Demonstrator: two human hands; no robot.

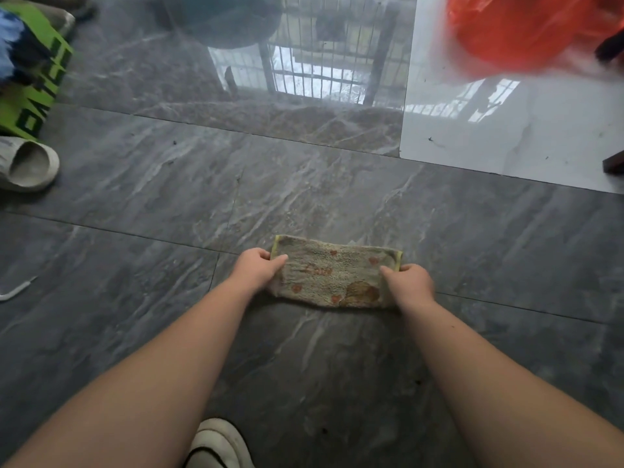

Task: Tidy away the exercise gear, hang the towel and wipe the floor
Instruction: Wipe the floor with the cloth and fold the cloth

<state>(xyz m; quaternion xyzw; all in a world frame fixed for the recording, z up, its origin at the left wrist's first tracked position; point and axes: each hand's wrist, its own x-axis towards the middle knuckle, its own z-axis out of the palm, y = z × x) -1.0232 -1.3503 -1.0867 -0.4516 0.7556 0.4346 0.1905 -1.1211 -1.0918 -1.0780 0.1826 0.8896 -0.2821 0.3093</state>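
The cloth (332,275) lay flat on the dark gray floor (175,184), folded into a long strip, a little way in front of the person. The left hand (257,269) held the left end of the cloth, with its fingers curled over the edge and the thumb lying on top. The right hand (408,282) held the right end the same way, thumb on top and fingers bent around the edge. Both arms were stretched out long and straight. Holding the two ends like that kept the strip wide and tight, so I think it could rub a big bit of floor in one push. The cloth looked pressed down on the tiles, which fits the wiping part of the job. One white shoe (219,445) stood close below the arms, so the person was likely bending low to reach. A gray slipper (28,165) and a green bag (32,86) sat far off at the left side. An orange plastic bag (516,32) sat on the pale tile (489,136) at the far right, well away from the cloth.
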